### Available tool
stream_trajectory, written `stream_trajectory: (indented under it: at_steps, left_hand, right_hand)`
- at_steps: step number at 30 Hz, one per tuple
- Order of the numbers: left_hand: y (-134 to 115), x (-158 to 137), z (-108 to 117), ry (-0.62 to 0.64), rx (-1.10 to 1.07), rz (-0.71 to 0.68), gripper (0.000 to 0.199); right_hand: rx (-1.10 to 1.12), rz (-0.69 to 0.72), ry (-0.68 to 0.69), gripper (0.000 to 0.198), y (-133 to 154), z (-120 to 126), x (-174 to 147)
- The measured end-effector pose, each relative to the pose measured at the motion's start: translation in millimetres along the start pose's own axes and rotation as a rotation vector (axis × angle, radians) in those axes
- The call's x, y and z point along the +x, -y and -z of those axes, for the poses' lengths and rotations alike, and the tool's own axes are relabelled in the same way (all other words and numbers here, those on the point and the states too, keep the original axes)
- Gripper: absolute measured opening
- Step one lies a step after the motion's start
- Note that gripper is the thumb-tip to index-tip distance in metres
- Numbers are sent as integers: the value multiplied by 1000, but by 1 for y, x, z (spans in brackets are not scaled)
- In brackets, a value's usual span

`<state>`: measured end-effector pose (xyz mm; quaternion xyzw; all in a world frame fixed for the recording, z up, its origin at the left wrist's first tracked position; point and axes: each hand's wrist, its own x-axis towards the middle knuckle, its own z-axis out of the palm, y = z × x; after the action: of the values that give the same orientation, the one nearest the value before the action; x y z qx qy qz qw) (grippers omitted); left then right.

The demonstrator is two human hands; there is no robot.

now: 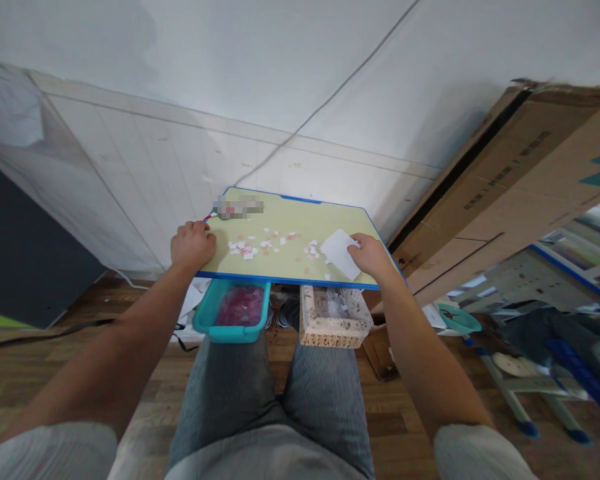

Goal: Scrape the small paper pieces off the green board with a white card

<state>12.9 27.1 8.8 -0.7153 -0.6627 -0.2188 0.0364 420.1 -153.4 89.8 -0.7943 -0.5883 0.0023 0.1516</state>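
Note:
A white piece of paper (341, 254) is pinched in my right hand (373, 255), over the right part of a small yellow-green table with a blue rim (290, 280). Just left of the paper lies a small group of white and pink bits (311, 250). A larger scatter of such bits (243, 250) covers the left-middle of the tabletop. At the table's left edge rests my left hand (193, 244), its fingers curled; what they hold, if anything, is hidden. Beyond it, a blurred-out object (239, 207) lies in the far left corner.
Below the table's front edge, a teal basin (236, 332) with pinkish-red contents sits by my left leg. A speckled box (337, 337) with clear and white scraps sits by my right. Large cardboard (520, 173) leans at the right; a cable (325, 103) crosses the wall.

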Motion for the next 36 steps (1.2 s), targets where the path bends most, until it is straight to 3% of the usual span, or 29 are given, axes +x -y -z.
stream_trajectory:
  at_steps: [6, 10, 14, 18, 22, 28, 36]
  left_hand:
    - [-2, -3, 5, 1, 12, -3, 45]
    - [-2, -4, 7, 11, 22, -25, 44]
    - [4, -1, 5, 38, 41, -53, 45]
    - [13, 4, -2, 47, 27, -81, 46]
    - [17, 7, -8, 28, 21, -81, 46]
    - [16, 5, -9, -13, -13, -90, 43]
    - [12, 1, -4, 14, -68, -48, 39]
  right_hand:
    - [-60, -68, 9, 47, -14, 5, -4]
    - [-94, -122, -68, 47, -22, 11, -5]
    - [35, 4, -84, 42, -17, 14, 0]
    - [219, 162, 33, 35, -8, 14, -1]
    - [230, 136, 147, 32, -4, 14, -5]
    - [49, 42, 184, 32, 32, 2, 0]
    - [229, 143, 255, 31, 94, -29, 4]
